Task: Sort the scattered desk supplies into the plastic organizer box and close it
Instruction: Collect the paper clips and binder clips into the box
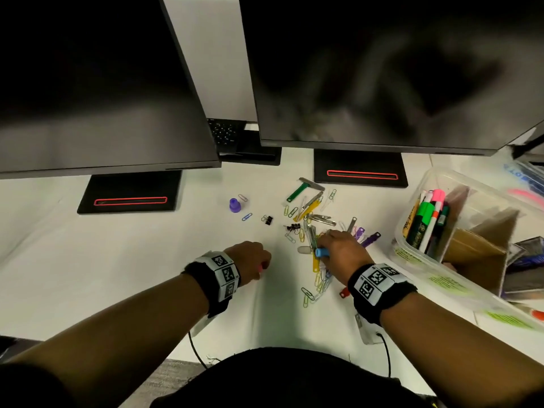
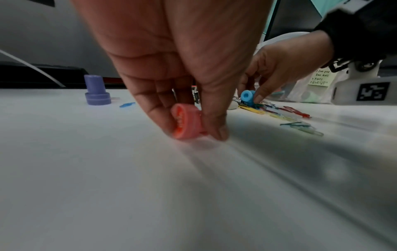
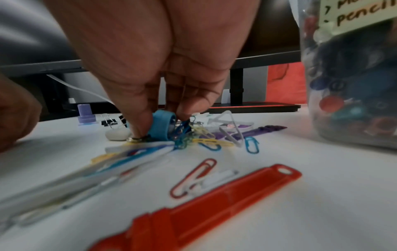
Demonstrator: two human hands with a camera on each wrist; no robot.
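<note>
Both hands were down on the white tabletop (image 1: 123, 260), each pinching a small plastic cap-like piece. The left hand (image 1: 250, 260), just left of centre in the head view, had thumb and fingers closed on a pink ridged piece (image 2: 187, 122) that touched or nearly touched the surface. The right hand (image 1: 343, 251), a little to its right, pinched a blue ring-shaped piece (image 3: 162, 125) sitting on top of the heap of coloured paper clips (image 1: 316, 285) and flat plastic fasteners.

The organizer box (image 1: 471, 278), clear plastic and lidless for now, stood at the right edge of the head frame, with markers (image 1: 428, 219) upright in its upper compartment and a cardboard-walled section below them. It lay to the right of both hands, and the right hand was plainly the nearer; the left would have to cross over the clip heap to reach it. The box's long side ran diagonally from upper left to lower right.

Much remained loose: a purple stamp-like piece (image 1: 234, 205) and black binder clips (image 1: 267, 219) toward the upper middle, and a red fastener strip (image 3: 214, 208) lying low in the right wrist view. Sorting looked well short of done, with closing the box still ahead.
</note>
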